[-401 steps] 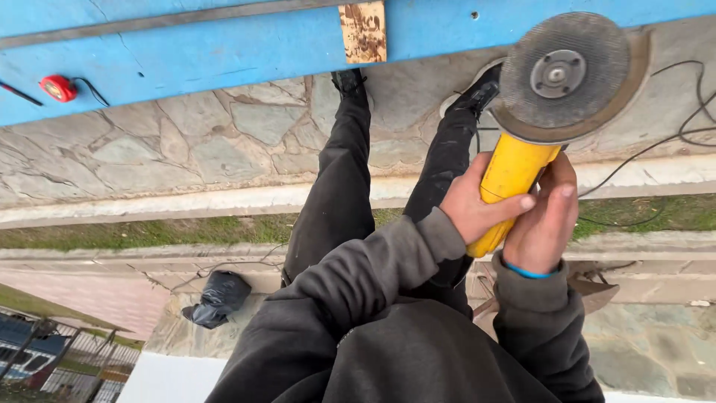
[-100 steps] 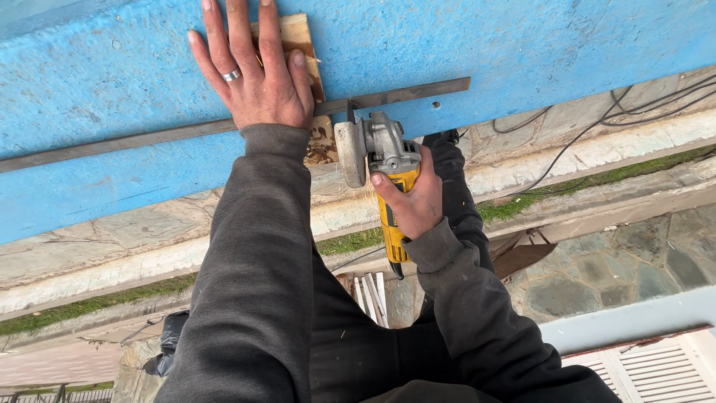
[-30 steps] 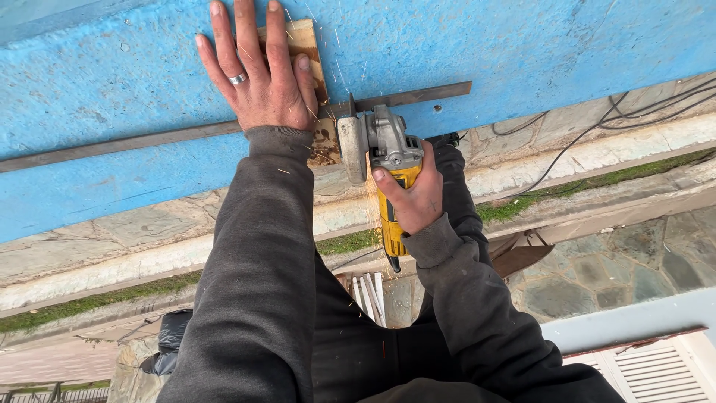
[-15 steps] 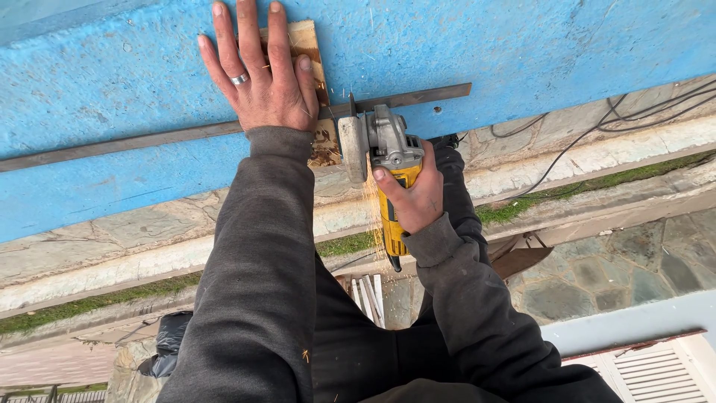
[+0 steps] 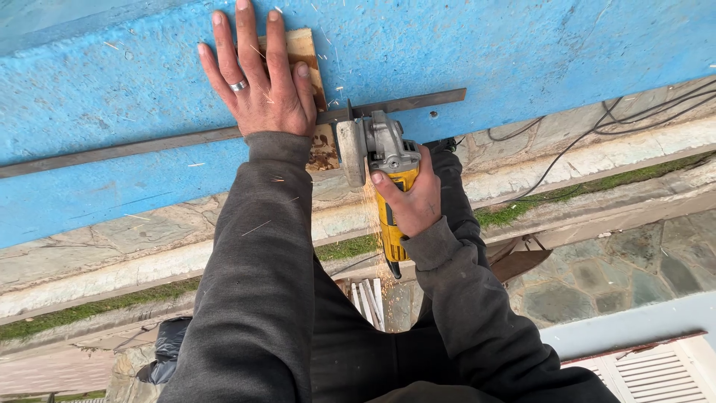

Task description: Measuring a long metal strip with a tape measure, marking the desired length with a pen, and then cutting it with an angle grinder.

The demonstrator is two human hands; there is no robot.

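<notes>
Blue paint covers one big flat surface, and one long, thin metal strip lies across it. One small wooden block sits under the strip, with a rusty brown patch just below it. The left hand lies flat and spread out on the block and the strip, pressing down, with nothing clenched in it. It wears one silver ring.

One yellow grinder is in the right hand, which is wrapped tight around the yellow handle. The grinder has one round disc, and the disc meets the metal strip just to the right of the left hand. Little bright sparks fly down from that spot.

Both arms are in dark grey sleeves. Far below are stone slabs, thin lines of green grass, and some black cables running along the ledge at the right. One white shutter shows in the bottom corner.
</notes>
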